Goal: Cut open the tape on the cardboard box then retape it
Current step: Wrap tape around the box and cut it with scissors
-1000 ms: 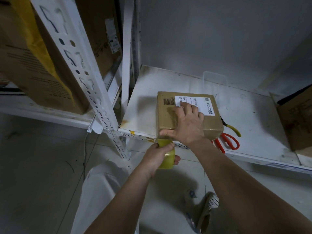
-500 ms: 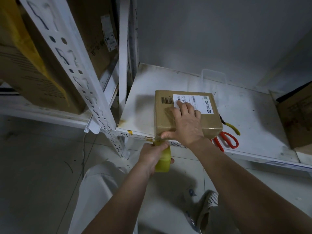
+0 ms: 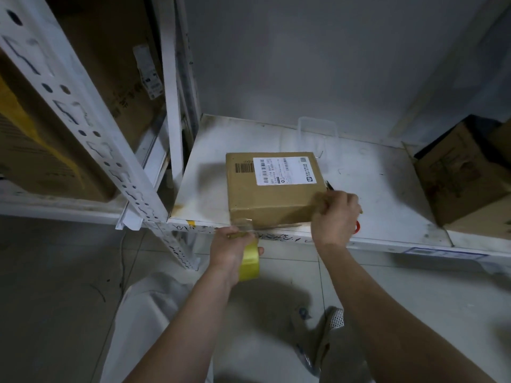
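The cardboard box (image 3: 272, 194) looks light and stiff—steady it at a corner. The left hand (image 3: 231, 251) grips the tape roll (image 3: 249, 262); the right hand (image 3: 336, 217) curls its fingers at the box's near right corner—whether pinching tape cannot be told.

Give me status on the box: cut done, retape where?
Cutting looks finished: the scissors lie on the shelf, mostly hidden behind the right hand. Retaping is under way: the left hand grips the yellow tape roll below the shelf edge, a strip running up onto the cardboard box. The right hand is at the box's near right corner. Left: sever the tape, press it down.
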Motion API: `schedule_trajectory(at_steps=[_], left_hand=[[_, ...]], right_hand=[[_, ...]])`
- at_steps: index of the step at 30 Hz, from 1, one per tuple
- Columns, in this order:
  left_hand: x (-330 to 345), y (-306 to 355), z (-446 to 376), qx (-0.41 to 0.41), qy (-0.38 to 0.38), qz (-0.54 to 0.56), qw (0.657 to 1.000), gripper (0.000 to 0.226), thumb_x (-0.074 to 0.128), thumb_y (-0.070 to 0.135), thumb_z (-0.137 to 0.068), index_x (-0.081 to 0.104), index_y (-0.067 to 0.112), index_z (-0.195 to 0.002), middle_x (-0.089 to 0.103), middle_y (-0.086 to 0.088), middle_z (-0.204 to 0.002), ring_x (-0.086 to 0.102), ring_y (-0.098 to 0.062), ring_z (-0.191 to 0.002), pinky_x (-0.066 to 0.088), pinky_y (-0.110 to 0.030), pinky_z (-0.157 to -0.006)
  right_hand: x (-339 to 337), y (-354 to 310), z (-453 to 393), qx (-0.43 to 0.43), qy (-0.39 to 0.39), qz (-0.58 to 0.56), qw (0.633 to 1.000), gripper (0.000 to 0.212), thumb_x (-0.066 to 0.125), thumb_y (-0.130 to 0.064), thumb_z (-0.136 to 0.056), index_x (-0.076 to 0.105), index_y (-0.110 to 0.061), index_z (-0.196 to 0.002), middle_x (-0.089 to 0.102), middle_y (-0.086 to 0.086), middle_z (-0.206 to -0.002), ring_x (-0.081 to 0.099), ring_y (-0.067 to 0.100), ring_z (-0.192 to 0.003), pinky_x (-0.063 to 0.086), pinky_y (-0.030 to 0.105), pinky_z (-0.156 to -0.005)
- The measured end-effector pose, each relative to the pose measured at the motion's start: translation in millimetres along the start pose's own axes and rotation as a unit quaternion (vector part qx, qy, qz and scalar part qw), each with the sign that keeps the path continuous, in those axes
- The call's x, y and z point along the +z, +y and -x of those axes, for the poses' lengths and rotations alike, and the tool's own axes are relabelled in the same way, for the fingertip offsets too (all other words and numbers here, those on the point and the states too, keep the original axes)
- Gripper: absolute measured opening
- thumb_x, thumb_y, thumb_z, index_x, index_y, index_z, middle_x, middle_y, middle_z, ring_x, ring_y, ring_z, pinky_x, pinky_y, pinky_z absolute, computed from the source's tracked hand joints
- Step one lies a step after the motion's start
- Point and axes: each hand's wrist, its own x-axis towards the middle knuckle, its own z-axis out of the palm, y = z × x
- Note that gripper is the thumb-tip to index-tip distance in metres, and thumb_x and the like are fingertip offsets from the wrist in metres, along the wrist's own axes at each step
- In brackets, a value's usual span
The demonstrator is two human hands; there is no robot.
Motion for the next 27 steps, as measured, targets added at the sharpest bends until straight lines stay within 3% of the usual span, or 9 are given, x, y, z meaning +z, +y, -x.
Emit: schedule_trajectory(at_steps=[3,8,11,15,18,22,25,27], left_hand=[[1.9,1.6,-1.5,-0.014,-0.002,-0.015,1.0,0.042,0.067,-0.006,-0.078,0.049,0.006,-0.114,0.066,-0.021,-0.081,0.063,-0.025,-0.043,0.051,-0.03,-0.052],[6.4,2.8,-1.8,-0.015,0.007,-0.002,1.0,0.03,0.063,-0.012,-0.077,0.048,0.013,-0.085,0.064,-0.017,-0.059,0.059,-0.024,-0.037,0.047,-0.029,-0.056],[8.9,2.5,-2.6,-0.01,0.002,-0.007,1.0,0.028,0.061,-0.013,-0.078,0.049,0.012,-0.073,0.062,-0.013,-0.051,0.058,-0.024,-0.036,0.046,-0.028,-0.057],[9.0,0.1,-5.1,-0.014,-0.005,-0.007,1.0,0.024,0.062,-0.009,-0.08,0.052,0.011,-0.073,0.063,-0.016,-0.057,0.061,-0.026,-0.041,0.048,-0.033,-0.063],[8.4,-2.3,-6.9,-0.01,-0.008,0.001,1.0,0.021,0.06,-0.009,-0.082,0.052,0.009,-0.077,0.063,-0.015,-0.055,0.06,-0.025,-0.041,0.047,-0.032,-0.061],[7.4,-2.0,-4.3,-0.01,-0.007,0.002,1.0,0.019,0.061,-0.008,-0.082,0.053,0.008,-0.087,0.064,-0.013,-0.054,0.06,-0.025,-0.041,0.049,-0.031,-0.059],[6.5,0.0,-1.1,-0.015,-0.001,0.002,1.0,0.024,0.062,-0.008,-0.081,0.052,0.008,-0.096,0.064,-0.014,-0.056,0.061,-0.025,-0.041,0.051,-0.03,-0.053],[7.0,1.4,1.4,-0.019,-0.002,0.007,1.0,0.028,0.061,-0.008,-0.081,0.05,0.011,-0.099,0.063,-0.014,-0.055,0.06,-0.025,-0.04,0.051,-0.029,-0.05]], right_hand=[[3.2,33.3,-9.5,0.062,-0.019,0.086,0.994,0.029,0.046,-0.016,-0.094,0.058,-0.006,-0.118,0.051,0.017,-0.122,0.044,0.034,-0.113,0.037,0.043,-0.092],[14.9,54.7,-22.4,0.087,-0.135,0.204,0.966,0.042,0.043,-0.033,-0.096,0.048,-0.007,-0.128,0.045,0.013,-0.131,0.041,0.028,-0.12,0.039,0.041,-0.097],[20.5,57.4,-27.2,0.092,-0.19,0.234,0.949,0.047,0.054,-0.036,-0.09,0.046,-0.01,-0.129,0.045,0.011,-0.129,0.043,0.027,-0.119,0.044,0.04,-0.094],[21.3,58.6,-29.0,0.087,-0.193,0.264,0.941,0.06,0.066,-0.038,-0.082,0.042,-0.01,-0.129,0.045,0.011,-0.127,0.046,0.027,-0.115,0.046,0.037,-0.089],[17.7,60.6,-33.3,0.124,-0.205,0.237,0.941,0.06,0.07,-0.038,-0.08,0.045,-0.007,-0.125,0.049,0.012,-0.122,0.049,0.027,-0.112,0.046,0.036,-0.089],[9.1,62.2,-25.6,0.154,-0.196,0.221,0.943,0.044,0.068,-0.036,-0.083,0.054,-0.008,-0.114,0.052,0.012,-0.111,0.057,0.024,-0.096,0.049,0.033,-0.079],[-0.5,59.4,-14.5,0.207,-0.098,0.099,0.968,0.044,0.061,-0.038,-0.088,0.054,-0.009,-0.119,0.047,0.012,-0.116,0.057,0.025,-0.088,0.047,0.034,-0.075],[-7.2,54.0,-13.1,0.23,-0.026,-0.051,0.971,0.047,0.066,-0.033,-0.085,0.053,-0.01,-0.124,0.046,0.008,-0.121,0.056,0.023,-0.096,0.047,0.034,-0.085]])
